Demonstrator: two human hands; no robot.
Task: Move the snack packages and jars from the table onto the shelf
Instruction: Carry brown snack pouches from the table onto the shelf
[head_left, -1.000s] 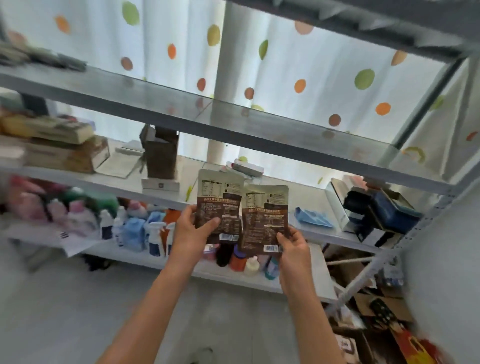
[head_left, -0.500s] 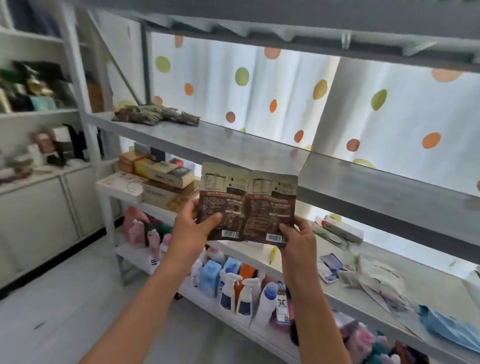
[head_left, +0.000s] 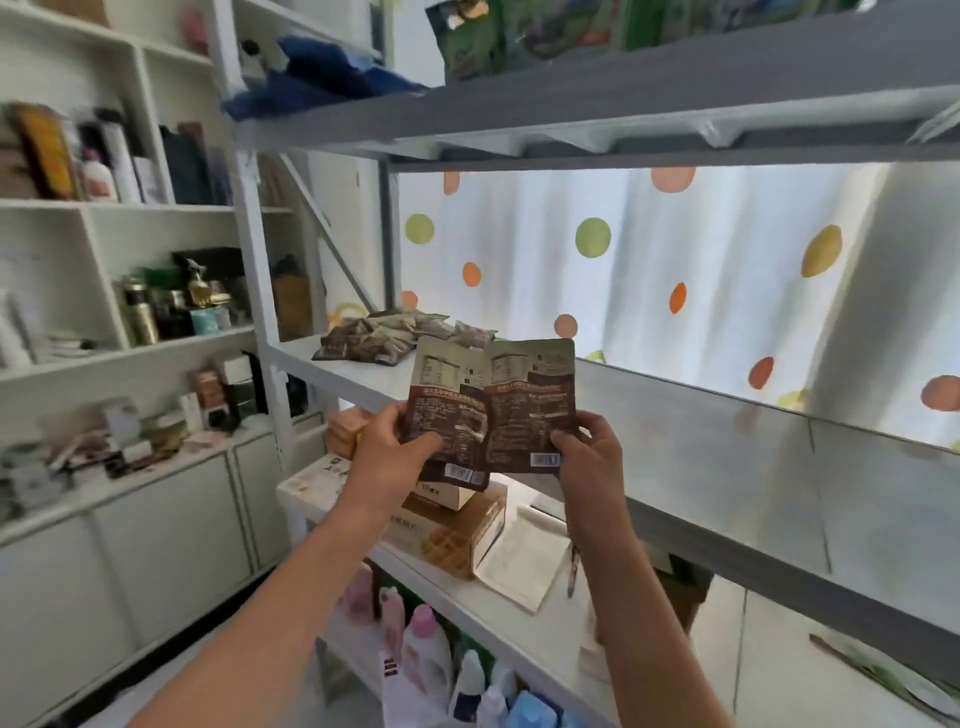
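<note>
Two brown snack packages with pale tops are held up side by side in front of the grey metal shelf (head_left: 727, 452). My left hand (head_left: 384, 447) grips the left snack package (head_left: 447, 410) at its lower left edge. My right hand (head_left: 587, 447) pinches the right snack package (head_left: 530, 405) at its lower right corner. Their back labels and barcodes face me. A pile of several similar brown packages (head_left: 384, 338) lies on the same shelf board at its far left end, beyond my hands.
Cardboard boxes (head_left: 452, 530) and papers (head_left: 524, 566) sit on the board below. Bottles (head_left: 431, 654) fill the lowest level. Green bags (head_left: 498, 36) and blue cloth (head_left: 322, 78) lie on the top board. A white cabinet (head_left: 104, 364) with bottles stands at the left. A dotted curtain (head_left: 649, 270) hangs behind.
My view has swung left along the shelf and upward; the pile of packages is now close behind my hands. Both hands keep their hold on the two packages.
</note>
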